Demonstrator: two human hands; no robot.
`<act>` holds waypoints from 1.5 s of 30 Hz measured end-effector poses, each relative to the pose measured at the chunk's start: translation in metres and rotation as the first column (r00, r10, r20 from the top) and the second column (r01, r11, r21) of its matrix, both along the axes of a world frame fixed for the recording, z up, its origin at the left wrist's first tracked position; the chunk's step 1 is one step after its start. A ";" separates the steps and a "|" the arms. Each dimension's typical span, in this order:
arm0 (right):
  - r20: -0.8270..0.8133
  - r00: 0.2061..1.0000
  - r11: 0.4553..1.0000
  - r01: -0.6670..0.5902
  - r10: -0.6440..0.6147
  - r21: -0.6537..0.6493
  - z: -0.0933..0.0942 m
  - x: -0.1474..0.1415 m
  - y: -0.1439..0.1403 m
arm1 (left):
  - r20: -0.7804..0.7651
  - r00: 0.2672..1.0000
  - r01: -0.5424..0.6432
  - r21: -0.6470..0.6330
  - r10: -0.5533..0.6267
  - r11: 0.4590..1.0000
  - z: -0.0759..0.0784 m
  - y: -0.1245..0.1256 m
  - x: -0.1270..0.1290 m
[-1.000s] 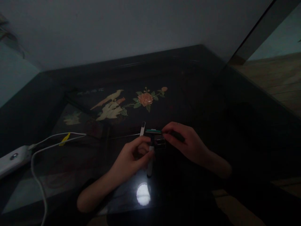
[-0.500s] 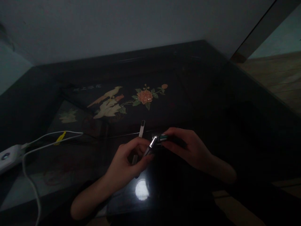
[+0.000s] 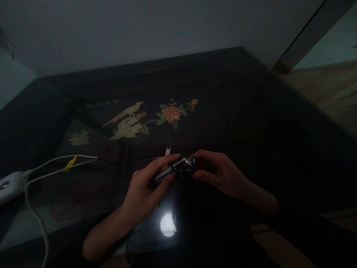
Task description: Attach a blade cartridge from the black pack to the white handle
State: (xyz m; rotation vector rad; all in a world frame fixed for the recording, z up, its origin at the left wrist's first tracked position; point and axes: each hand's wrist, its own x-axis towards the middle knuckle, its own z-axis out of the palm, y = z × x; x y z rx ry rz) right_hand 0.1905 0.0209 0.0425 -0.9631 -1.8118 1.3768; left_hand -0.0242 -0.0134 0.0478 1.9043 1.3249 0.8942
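Observation:
A razor [image 3: 164, 174] with a dark and silver handle is held above the dark glossy tabletop. My left hand [image 3: 145, 186] is closed around its handle, thumb below and fingers above. At the handle's end, my right hand [image 3: 220, 169] pinches the razor head [image 3: 189, 166] between thumb and fingers. The head stands roughly upright, its face turned to the right; dim light hides its finer details. Just behind my left fingers lies a slim pale strip [image 3: 167, 149] with a dark oval at its tip, the rest of it covered by the hand.
The black table [image 3: 223, 74] bears a bird-and-flower inlay [image 3: 171, 113] beneath its shine. On the left sit a white plug-in block [image 3: 12, 186] and a white cable [image 3: 39, 219] with a yellow tie [image 3: 71, 163]. A wall [image 3: 139, 29] stands behind.
The razor has turned in my hands: its handle now slants lower to the left, and its head has swung from lying flat to upright. My left fingers cover more of the pale strip.

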 end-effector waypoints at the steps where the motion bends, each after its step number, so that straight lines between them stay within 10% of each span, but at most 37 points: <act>1: -0.001 1.000 1.000 0.001 -0.001 -0.003 0.000 0.000 0.000 | 0.001 1.000 0.015 -0.008 -0.015 1.000 0.000 0.000 0.000; 45: 0.041 0.999 0.998 -0.026 0.029 -0.054 0.003 0.000 -0.002 | -0.141 0.985 0.121 0.186 -0.095 0.975 -0.005 0.003 -0.002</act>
